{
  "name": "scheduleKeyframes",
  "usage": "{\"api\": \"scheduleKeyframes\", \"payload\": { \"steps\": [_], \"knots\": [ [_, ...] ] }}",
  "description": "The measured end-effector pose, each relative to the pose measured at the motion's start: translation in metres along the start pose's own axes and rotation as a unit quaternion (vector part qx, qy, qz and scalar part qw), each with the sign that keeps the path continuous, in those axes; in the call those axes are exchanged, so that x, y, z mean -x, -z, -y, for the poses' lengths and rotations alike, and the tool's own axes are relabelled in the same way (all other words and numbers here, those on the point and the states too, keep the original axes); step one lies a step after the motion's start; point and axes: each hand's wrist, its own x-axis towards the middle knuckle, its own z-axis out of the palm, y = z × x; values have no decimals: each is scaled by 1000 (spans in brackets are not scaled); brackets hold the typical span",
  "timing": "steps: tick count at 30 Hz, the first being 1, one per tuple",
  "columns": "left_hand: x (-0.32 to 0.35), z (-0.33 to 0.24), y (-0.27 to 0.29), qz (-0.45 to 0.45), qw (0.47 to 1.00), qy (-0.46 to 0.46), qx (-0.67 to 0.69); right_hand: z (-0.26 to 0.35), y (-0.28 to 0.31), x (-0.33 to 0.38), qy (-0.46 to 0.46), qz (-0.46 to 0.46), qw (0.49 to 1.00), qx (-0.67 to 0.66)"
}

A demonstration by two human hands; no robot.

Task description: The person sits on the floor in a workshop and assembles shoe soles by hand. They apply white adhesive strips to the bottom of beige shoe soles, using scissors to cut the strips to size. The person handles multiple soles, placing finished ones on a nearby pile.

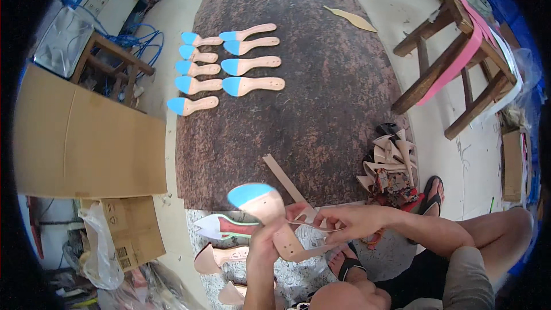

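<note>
Low in the frame's centre, from the head view, my left hand point(265, 245) is clamped on a blue-toed shoe insole point(270, 218); my right hand point(344, 222) pinches its thin strip point(313, 227). Light, stiff board, I judge; best gripped mid-waist. Finished insoles point(227, 66) lie upper left.

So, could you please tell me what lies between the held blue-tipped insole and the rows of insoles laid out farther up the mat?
In the head view, only bare dark mat separates the held insole from the rows.
</note>
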Motion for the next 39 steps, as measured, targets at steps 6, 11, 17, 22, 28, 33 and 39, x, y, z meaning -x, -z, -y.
{"api": "scheduleKeyframes", "payload": {
  "steps": [6, 11, 17, 22, 28, 33, 39],
  "knots": [
    [0, -5, -19, -43, 994, 23, 101, 5, 13, 0, -26, -13, 995, 94],
    [1, 2, -17, -8, 992, 35, 120, -9, -8, -11, 39, -288, 915, -279],
    [6, -3, -13, -18, 993, 29, 117, 11, -2, -3, -27, -135, 988, -71],
    [13, -14, -16, 7, 991, 81, 109, -1, 26, -4, -38, -54, 997, 45],
    [16, -15, -8, 3, 994, 50, 98, 27, 30, 4, -7, -60, 992, 109],
    [12, -12, -3, -3, 990, 21, 139, 41, 15, 9, 93, -110, 932, 332],
    [-6, 1, -7, -124, 973, -87, 172, 49, -25, 16, 94, -52, 866, 489]
  ]
}}
